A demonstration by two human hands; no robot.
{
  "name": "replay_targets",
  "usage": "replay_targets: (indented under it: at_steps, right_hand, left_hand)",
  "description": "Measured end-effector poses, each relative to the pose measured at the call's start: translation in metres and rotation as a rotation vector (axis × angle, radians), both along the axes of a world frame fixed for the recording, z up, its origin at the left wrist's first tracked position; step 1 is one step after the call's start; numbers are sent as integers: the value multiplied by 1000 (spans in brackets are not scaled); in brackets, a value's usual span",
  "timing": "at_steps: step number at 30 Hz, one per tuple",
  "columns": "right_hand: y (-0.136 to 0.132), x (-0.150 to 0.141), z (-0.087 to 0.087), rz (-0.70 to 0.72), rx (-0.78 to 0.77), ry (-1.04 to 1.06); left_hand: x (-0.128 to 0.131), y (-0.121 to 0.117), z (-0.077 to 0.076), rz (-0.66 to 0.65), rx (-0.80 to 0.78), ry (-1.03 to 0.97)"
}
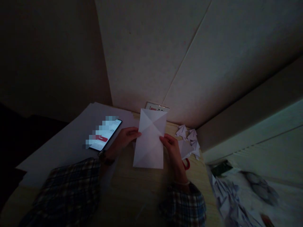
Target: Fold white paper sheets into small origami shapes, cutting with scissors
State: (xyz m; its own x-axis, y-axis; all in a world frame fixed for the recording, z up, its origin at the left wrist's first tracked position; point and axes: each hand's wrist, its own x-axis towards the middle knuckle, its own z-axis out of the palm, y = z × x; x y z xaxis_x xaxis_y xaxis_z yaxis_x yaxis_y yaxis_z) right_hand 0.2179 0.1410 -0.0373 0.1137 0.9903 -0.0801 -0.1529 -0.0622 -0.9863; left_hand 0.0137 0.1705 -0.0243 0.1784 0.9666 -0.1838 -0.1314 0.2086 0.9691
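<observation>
A rectangular sheet of white paper (151, 142) with diagonal creases crossing in its upper half is held up above the wooden table. My left hand (126, 137) pinches its left edge between thumb and fingers. At the right edge, my right hand (170, 145) grips the sheet the same way. Folded white paper pieces (187, 134) lie just beyond my right hand, beside another flat piece of paper (186, 148). A red loop like a scissors handle (186, 164) shows partly behind my right wrist.
A lit phone (106, 135) rests on a stack of white paper (73, 135) at the left of the wooden table (132, 195). Behind the held sheet, a wall socket (157, 107) sits low on the wall. Down right, beyond the table edge, lies a heap of folded paper (227, 198).
</observation>
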Motion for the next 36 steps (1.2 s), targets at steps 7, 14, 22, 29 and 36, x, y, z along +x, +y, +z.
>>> replay_targets:
  at_steps: [7, 14, 22, 29, 36]
  right_hand:
    - [0, -1, -3, -27, 37, 9]
    - [4, 1, -10, -44, 50, -22]
    - [4, 3, -9, -61, 63, -30]
    - [3, 3, -9, -51, 78, -38]
    - [3, 5, -12, -40, 103, -39]
  left_hand:
    - [1, -1, -2, -74, -1, 1]
    - [-1, -1, 0, 77, 20, 98]
    - [-2, -2, -5, 47, 1, 18]
    - [0, -3, 0, 62, -54, -45]
    - [-3, -3, -4, -2, -47, -150]
